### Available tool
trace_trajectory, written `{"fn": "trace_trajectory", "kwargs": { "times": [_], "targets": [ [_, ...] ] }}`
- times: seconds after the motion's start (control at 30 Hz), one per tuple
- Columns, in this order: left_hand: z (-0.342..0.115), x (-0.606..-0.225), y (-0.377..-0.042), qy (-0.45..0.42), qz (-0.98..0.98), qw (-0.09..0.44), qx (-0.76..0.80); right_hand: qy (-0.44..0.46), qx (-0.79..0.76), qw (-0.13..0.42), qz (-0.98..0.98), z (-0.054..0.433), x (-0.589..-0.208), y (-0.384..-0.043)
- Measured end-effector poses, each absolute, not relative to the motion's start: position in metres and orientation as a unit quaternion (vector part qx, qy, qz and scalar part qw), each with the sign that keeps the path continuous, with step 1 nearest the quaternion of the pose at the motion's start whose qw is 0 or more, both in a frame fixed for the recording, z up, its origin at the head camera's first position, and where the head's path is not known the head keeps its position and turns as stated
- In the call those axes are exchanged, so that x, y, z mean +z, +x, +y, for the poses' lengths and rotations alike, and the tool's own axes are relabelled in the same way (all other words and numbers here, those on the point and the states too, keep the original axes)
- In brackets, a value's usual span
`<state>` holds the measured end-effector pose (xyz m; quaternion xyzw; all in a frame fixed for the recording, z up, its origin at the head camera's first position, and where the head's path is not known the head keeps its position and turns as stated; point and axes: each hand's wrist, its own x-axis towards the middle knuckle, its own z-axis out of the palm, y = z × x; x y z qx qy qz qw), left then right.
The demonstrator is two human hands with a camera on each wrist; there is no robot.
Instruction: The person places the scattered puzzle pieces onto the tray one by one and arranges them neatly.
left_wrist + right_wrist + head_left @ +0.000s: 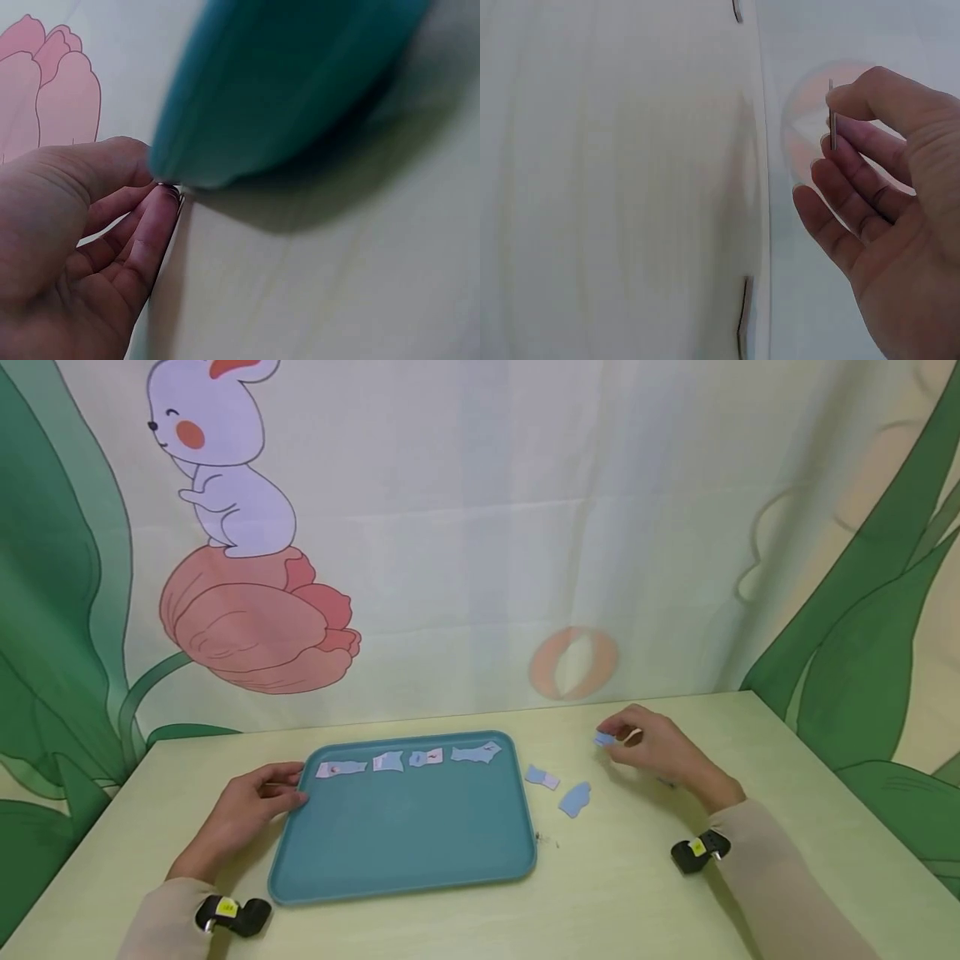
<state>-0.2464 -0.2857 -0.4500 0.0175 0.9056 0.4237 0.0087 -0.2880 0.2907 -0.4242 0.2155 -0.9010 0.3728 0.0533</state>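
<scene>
A blue piece point(604, 739) sits between the tips of the right fingers point(624, 718), pinched nearly together above the desk point(622, 885); the left fingers point(279, 772) grip the edge of the tray point(405, 839)

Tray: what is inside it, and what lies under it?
Inside the tray, four pieces lie in a row along the far edge. Whatever its base covers cannot be seen.
</scene>
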Motion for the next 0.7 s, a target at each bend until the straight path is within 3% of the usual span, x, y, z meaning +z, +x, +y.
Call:
{"fn": "trace_trajectory", "kwargs": {
  "times": [0.7],
  "targets": [
    [-0.286, -0.45, -0.248, 0.01, 0.902, 0.012, 0.43, 0.327, 0.365, 0.041, -0.871, 0.176, -0.391, -0.285]
  ]
}}
